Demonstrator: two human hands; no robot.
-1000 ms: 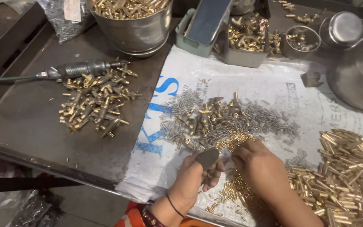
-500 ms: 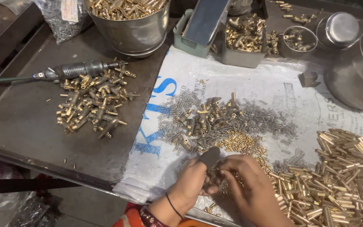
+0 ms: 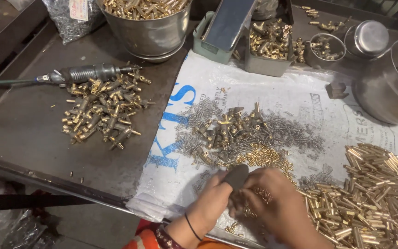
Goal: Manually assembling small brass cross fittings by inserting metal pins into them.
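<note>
Bottom middle of the frame, both hands were bunched up together over the white printed sack sheet. The left hand was grasping a small dark flat piece, kind of a wedge-shaped block, pinched between thumb and fingers so its top stuck up above the knuckles. The right hand sat touching it on the right, fingers curled in over a few little brass bits; I honestly couldn't tell if it was gripping any of them or just resting on them.

Just above the hands was a small heap of short brass pins, and above that, mid-frame, a wider mess of thin grey springs mixed with brass fittings. To the lower right, right beside the right hand, lay a big pile of longer brass tubes.

Off the sheet, on the dark metal table at the left, was another heap of brass valve-looking parts, with a grey pen-shaped tool on a cable lying along its top edge.

Along the top of the frame: a steel bucket full of brass parts, a green-grey tray with more fittings, a small round steel bowl, a lidded steel tin, and a bigger steel pot at the right edge.
</note>
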